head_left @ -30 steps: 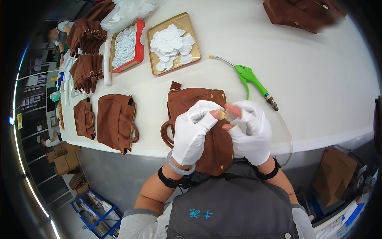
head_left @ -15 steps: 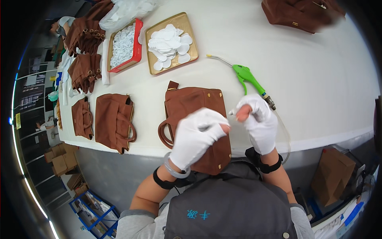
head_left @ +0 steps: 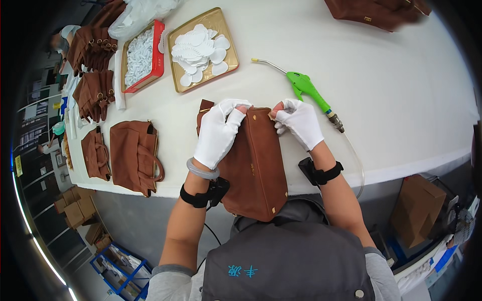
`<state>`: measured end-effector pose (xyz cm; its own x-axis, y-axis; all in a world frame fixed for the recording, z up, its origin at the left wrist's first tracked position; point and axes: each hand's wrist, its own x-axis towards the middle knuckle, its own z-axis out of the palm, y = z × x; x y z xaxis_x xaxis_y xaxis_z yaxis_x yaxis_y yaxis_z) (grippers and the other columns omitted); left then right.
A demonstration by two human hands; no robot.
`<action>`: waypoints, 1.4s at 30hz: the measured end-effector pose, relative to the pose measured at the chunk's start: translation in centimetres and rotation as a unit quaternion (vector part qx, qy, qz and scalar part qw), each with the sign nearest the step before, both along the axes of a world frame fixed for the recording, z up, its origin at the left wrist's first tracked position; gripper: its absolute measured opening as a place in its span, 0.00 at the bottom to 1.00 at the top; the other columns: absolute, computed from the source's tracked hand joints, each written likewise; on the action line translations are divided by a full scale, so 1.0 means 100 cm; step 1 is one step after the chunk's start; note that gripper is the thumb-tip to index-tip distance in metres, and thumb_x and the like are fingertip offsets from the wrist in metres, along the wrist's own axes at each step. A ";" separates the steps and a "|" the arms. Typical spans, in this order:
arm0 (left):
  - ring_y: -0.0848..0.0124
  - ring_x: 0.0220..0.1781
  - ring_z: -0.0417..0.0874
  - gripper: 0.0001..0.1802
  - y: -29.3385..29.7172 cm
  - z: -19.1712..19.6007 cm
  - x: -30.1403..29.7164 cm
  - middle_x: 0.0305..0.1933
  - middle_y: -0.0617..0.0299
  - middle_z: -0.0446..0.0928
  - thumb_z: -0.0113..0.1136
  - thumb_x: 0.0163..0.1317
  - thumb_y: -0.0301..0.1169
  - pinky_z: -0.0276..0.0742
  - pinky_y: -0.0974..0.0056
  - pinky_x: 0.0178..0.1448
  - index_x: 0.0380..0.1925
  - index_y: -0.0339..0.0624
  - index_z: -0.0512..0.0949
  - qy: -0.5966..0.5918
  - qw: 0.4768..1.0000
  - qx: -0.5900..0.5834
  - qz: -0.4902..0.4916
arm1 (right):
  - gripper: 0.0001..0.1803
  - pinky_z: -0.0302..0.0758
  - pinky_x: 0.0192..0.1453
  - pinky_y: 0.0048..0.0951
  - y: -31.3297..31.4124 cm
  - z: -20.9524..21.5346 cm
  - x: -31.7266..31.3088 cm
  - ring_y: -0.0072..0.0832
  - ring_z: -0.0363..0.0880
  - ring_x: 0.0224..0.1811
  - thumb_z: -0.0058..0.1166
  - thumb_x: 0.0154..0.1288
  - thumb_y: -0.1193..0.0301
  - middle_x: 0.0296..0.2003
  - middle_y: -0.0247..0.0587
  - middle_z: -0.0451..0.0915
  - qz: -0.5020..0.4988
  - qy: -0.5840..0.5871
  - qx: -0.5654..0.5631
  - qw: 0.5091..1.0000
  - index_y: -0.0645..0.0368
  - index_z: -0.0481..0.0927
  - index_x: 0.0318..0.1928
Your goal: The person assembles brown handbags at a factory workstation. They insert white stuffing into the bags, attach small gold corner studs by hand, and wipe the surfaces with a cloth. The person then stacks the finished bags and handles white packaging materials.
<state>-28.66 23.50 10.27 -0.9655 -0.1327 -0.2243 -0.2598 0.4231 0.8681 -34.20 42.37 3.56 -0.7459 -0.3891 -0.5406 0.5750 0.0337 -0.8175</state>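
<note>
A brown leather handbag [head_left: 256, 165] lies on its side in front of me, its base with small gold feet turned up and to the right. My left hand [head_left: 221, 131], in a white glove with bare fingertips, lies over its far left part, thumb and finger closed on the far edge. At the far right corner my right hand [head_left: 299, 123], gloved the same way, pinches the bag's edge; the exact spot under its fingertips is hard to make out. Beyond that hand rests a green air blow gun [head_left: 306, 89] with a thin metal nozzle and a clear hose.
White discs fill a gold tray [head_left: 233, 50] at the back; beside it a red box [head_left: 158, 55] holds small white pieces. Smaller brown bags [head_left: 133, 155] lie to the left, with stacked ones [head_left: 95, 93] behind. Another brown bag [head_left: 374, 12] sits far right on the white table [head_left: 401, 110].
Both hands have moved away from me to the handbag's far end and closed on its edge. The bag has turned slightly, showing more of its base.
</note>
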 end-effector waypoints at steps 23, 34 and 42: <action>0.65 0.42 0.81 0.09 -0.001 -0.010 0.003 0.38 0.57 0.81 0.66 0.59 0.29 0.75 0.64 0.51 0.36 0.35 0.80 0.036 0.999 -0.009 0.006 | 0.01 0.76 0.34 0.28 0.002 -0.013 0.008 0.30 0.79 0.30 0.55 0.62 0.78 0.30 0.45 0.80 0.070 0.313 0.103 0.942 0.62 0.77 0.33; 0.65 0.41 0.80 0.08 0.000 -0.013 0.004 0.36 0.57 0.80 0.65 0.60 0.30 0.75 0.64 0.50 0.34 0.36 0.79 0.052 0.998 -0.029 0.012 | 0.03 0.75 0.37 0.30 0.005 -0.009 0.010 0.34 0.77 0.29 0.55 0.62 0.78 0.30 0.44 0.79 0.048 0.331 0.158 0.929 0.63 0.76 0.36; 0.80 0.33 0.74 0.05 -0.002 -0.017 0.005 0.32 0.67 0.77 0.62 0.64 0.27 0.72 0.72 0.40 0.36 0.36 0.78 0.064 0.997 -0.029 0.012 | 0.05 0.75 0.36 0.26 0.003 -0.017 0.012 0.25 0.78 0.30 0.54 0.62 0.78 0.30 0.42 0.78 -0.007 0.227 0.127 0.966 0.63 0.78 0.39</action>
